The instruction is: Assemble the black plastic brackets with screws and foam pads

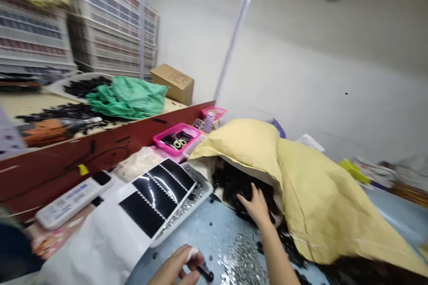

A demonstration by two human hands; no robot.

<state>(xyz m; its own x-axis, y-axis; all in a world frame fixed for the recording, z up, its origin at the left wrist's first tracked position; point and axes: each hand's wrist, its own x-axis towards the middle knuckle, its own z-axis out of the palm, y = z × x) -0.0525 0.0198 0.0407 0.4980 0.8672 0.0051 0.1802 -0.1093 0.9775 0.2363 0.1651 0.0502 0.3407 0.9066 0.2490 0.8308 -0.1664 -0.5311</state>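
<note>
My right hand (257, 205) reaches into the mouth of a yellow sack (247, 140), fingers spread over a heap of black pieces (230, 182) inside it. Low in the view, my left hand (182, 267) is curled around a small black part (205, 272), which pokes out past the fingertips. A white wrap covers one of its fingers. Between the hands, many small shiny metal pieces (242, 258) lie on the blue table (200, 227). Left of them, a white tray (209, 191) holds more metal pieces, partly under a sheet with black panels (143, 211).
Pink baskets (160, 142) and a purple bottle (209, 122) stand behind the tray. A red-brown board (133, 136) edges a bench with a green cloth (130, 98) and a cardboard box (174, 82). White crates are stacked at the left. More black pieces lie under the sack.
</note>
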